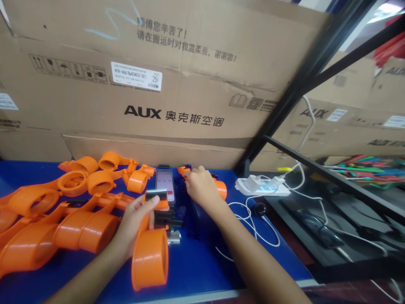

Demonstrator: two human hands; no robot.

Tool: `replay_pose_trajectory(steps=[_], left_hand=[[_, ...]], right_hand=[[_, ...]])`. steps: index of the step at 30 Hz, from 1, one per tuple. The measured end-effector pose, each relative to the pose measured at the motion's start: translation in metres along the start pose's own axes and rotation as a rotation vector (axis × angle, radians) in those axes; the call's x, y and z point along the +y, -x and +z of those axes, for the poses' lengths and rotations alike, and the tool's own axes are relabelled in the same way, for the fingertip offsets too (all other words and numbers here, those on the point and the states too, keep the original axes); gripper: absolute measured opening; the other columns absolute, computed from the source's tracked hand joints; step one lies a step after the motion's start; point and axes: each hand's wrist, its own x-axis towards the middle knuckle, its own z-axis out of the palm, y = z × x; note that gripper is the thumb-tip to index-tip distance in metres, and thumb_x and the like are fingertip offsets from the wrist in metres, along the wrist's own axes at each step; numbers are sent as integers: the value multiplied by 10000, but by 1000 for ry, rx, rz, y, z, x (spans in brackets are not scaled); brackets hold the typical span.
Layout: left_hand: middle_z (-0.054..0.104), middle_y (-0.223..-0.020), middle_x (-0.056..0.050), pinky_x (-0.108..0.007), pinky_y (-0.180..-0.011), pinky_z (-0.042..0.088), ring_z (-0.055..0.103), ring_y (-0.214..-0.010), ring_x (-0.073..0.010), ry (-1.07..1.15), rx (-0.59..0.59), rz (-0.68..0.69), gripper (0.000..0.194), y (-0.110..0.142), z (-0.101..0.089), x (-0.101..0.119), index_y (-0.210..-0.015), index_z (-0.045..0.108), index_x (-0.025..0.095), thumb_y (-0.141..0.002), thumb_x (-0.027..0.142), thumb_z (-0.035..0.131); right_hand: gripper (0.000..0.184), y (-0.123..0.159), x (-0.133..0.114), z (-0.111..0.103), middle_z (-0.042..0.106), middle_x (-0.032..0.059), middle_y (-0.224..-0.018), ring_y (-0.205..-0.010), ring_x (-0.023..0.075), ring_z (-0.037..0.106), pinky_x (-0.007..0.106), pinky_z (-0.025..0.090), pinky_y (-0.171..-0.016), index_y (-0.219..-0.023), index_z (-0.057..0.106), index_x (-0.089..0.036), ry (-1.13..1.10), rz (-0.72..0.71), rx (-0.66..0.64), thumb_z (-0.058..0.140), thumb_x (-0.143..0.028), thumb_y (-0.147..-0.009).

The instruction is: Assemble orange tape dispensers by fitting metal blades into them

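Observation:
My left hand is closed around an orange plastic tape dispenser. Its wide ring hangs down, and a black piece sits at its top under my thumb. Further right, my right hand has its fingers curled down over a dark blue container; what the fingertips hold is hidden. Behind that hand, part of another orange dispenser shows. Several black pieces and a silvery metal piece lie between my hands.
Several orange dispensers are heaped on the left of the blue table. A phone lies near the back. A white power strip and looping cables are at the right, beside a black metal frame. A large carton stands behind.

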Motion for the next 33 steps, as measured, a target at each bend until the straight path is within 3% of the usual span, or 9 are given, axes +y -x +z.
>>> replay_pose_trajectory(steps=[4,7,9,16,22,25,28,33], left_hand=[[526,-429,27,-217,-486,414,478,-417,-110,-6,16,-2,282,-3,-1,-3,-850,726,142,-797,402,822],[534,-437,24,-203,-481,377,461,-423,-96,-28,24,38,283,-6,-2,-5,-793,713,149,-798,408,828],[540,-449,27,-194,-486,359,449,-429,-85,-49,22,66,295,-8,-4,-7,-774,701,157,-796,420,831],[497,-441,43,-177,-494,320,412,-442,-72,-183,0,112,368,-11,-11,-9,-788,679,173,-835,525,777],[497,-453,34,-191,-489,327,412,-440,-82,-239,75,200,433,-13,-21,3,-737,631,181,-874,584,704],[484,-448,11,-223,-455,327,426,-426,-105,-202,72,167,548,-15,-29,6,-602,533,190,-874,651,649],[478,-445,-7,-245,-440,338,434,-417,-120,-200,49,131,613,-18,-33,6,-537,479,200,-869,701,604],[481,-432,1,-229,-434,323,421,-402,-106,-184,43,128,595,-18,-28,3,-563,489,193,-843,693,653]], right_hand=[[160,15,-6,-14,736,106,-912,-888,261,616,382,466,-799,-1003,744,-181,-312,-78,161,592,-204,-962],[214,33,-17,-26,724,59,-1003,-926,217,631,376,502,-851,-1146,717,-218,-669,-271,240,572,-220,-988],[260,43,-24,-30,697,65,-1094,-989,221,624,399,516,-897,-1226,698,-245,-760,-393,222,577,-245,-997],[223,46,-32,-19,669,86,-1105,-999,233,595,416,515,-909,-1186,690,-211,-729,-416,230,606,-291,-995],[122,48,-16,-23,667,68,-983,-897,225,573,375,478,-836,-1054,648,-206,-723,-365,288,619,-264,-950],[83,50,-7,-21,654,61,-943,-875,224,554,360,447,-810,-994,643,-206,-628,-326,192,638,-240,-918],[78,51,-7,-14,656,67,-949,-895,227,552,357,424,-808,-980,657,-195,-515,-376,35,649,-240,-917],[135,50,-20,-2,675,85,-1003,-945,237,559,370,407,-824,-1044,683,-188,-446,-435,-33,620,-283,-971]])
